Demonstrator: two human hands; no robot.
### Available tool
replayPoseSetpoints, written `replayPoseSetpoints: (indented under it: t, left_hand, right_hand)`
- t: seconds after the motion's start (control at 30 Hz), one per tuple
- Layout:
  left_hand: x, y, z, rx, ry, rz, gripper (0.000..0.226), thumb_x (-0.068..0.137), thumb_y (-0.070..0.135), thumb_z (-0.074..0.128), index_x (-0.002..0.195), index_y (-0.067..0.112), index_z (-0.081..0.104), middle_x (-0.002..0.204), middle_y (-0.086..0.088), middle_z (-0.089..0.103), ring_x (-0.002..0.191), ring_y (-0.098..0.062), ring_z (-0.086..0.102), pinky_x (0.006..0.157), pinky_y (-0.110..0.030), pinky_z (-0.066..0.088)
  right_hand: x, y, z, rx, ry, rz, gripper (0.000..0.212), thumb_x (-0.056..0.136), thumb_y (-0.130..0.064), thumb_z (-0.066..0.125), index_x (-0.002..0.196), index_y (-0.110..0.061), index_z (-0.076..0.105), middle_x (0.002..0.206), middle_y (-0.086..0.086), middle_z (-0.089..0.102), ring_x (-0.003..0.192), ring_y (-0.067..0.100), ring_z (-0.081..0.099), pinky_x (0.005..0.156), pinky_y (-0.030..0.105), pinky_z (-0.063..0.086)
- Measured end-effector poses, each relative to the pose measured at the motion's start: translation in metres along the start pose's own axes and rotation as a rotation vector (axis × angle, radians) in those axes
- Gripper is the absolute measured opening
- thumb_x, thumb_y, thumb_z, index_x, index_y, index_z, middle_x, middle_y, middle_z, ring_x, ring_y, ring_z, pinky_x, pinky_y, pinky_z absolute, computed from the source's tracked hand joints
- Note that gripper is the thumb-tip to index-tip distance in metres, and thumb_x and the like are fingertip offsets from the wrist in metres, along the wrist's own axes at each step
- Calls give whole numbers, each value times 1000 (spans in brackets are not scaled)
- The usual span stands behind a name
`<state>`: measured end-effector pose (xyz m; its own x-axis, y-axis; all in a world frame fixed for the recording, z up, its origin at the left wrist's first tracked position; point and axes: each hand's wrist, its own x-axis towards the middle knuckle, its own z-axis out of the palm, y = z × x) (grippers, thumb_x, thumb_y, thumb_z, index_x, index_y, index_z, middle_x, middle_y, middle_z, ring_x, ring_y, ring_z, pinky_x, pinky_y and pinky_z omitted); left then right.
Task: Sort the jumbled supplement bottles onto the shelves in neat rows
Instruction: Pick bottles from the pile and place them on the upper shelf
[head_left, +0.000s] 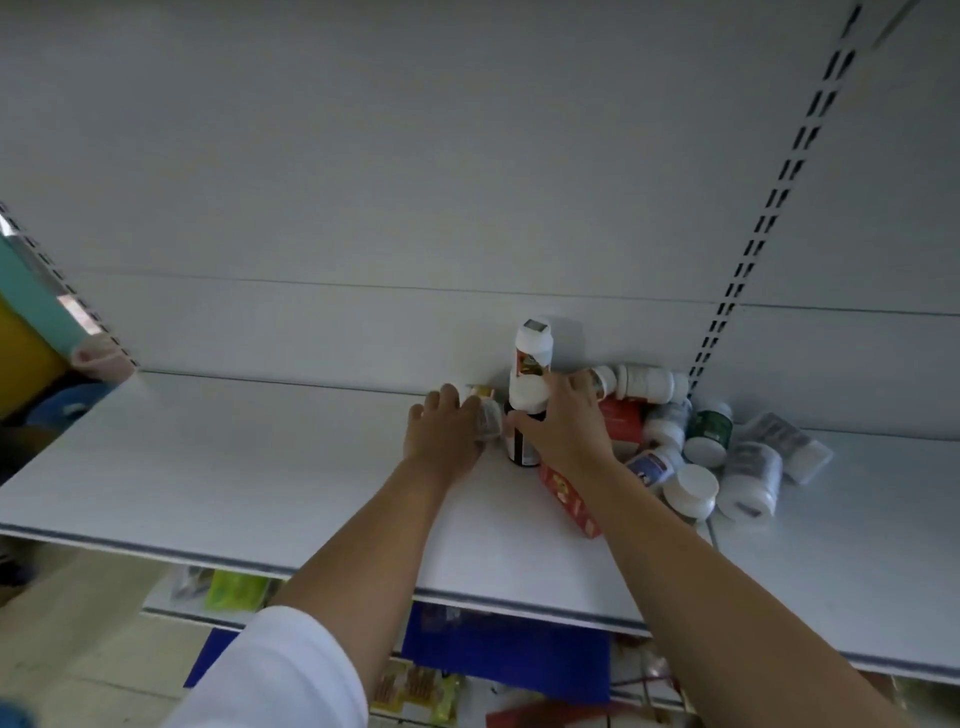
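Left hand (447, 428): reaches to the rear of the shelf (260, 467), fingers curled over a small bottle (487, 418) that lies blurred on its side, long axis roughly left to right. Right hand (566, 423): just beside it, thumb against a dark bottle (522, 447), fingers spread behind the tall white bottle (530, 358) standing on top of the dark one; whether this grip has closed cannot be told. Stack: upright, long axis vertical, between the two hands, near the back panel (467, 182). Jumble, right of the right hand: white bottles (649, 383) on their sides, a green bottle (709, 426), a white-lidded jar (691, 491), a red box (569, 501) and a wrapped packet (787, 441), touching or overlapping. Judgement: sorting is barely begun and no row is formed. The right hand is nearer the pile and the left is on the side away from it, so bottles likely travel leftward. The top-heavy stack may topple if nudged.
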<state>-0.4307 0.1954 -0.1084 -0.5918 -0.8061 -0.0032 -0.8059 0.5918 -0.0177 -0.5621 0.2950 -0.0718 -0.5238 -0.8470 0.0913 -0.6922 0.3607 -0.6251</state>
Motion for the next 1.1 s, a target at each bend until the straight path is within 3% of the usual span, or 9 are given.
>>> replayPoseSetpoints:
  t: [0.1,0.27,0.33,0.4,0.53,0.7,0.9,1.0,1.1]
  left_hand:
    - [-4,-10,2,-329,10,-132,56,86,35,64,129,9,39,127,-13,45,116,-32,52,93,-41,46]
    - [-28,-38,-38,-1167,-8,-346,66,70,43,77,111,-3,52,85,-3,67,70,-13,66,53,-23,48]
    - [-46,-43,-65,-1450,-63,-323,62,72,41,77,113,-2,59,83,-6,69,71,-17,69,60,-26,53]
    - [-70,-45,-98,-1705,-114,-284,26,88,28,67,104,8,63,78,-5,66,70,-21,66,67,-31,52]
    - [-116,-53,-156,-2046,-282,-251,27,94,31,52,110,11,61,86,-12,66,63,-22,61,61,-29,49]
    - [-159,-54,-202,-2152,-403,-110,39,87,33,57,114,3,58,82,-12,70,67,-21,68,64,-34,59]
    - [-189,-34,-236,-2088,-409,-3,39,87,34,54,114,6,57,80,-8,68,63,-20,64,54,-30,56]
    - [-200,-23,-245,-1926,-228,-6,29,93,12,55,120,6,46,93,-11,68,70,-21,69,58,-31,57]
    - [-209,-16,-253,-1747,52,68,56,70,17,84,115,13,52,109,-8,70,89,-24,71,63,-27,54]
  right_hand:
    - [-4,-7,-2,76,35,18,57,76,-36,78,119,-13,50,119,7,49,110,24,48,89,38,46]
    - [-27,-38,-28,693,88,125,47,80,-24,77,116,-16,48,102,-1,61,91,15,61,63,16,47]
    - [-41,-55,-35,963,105,182,39,84,-25,73,117,-15,55,107,8,66,97,23,66,76,27,55]
    - [-58,-76,-40,1272,106,278,28,89,-27,66,114,-15,59,107,12,68,95,27,67,89,44,54]
    - [-98,-117,-64,1522,-6,417,33,91,-39,59,106,-11,65,90,11,69,77,24,67,81,41,53]
    - [-140,-148,-101,1489,-76,455,45,77,-39,69,110,-10,65,95,13,70,80,26,68,77,40,56]
    - [-171,-156,-143,1439,-31,412,50,91,-51,53,118,-10,63,96,12,69,89,27,65,86,46,52]
    - [-184,-158,-164,1421,-24,385,55,83,-51,60,118,-9,63,94,12,68,87,29,64,85,47,51]
    - [-197,-155,-190,1418,-64,290,42,77,-36,62,108,-8,60,79,9,71,70,23,69,65,35,56]
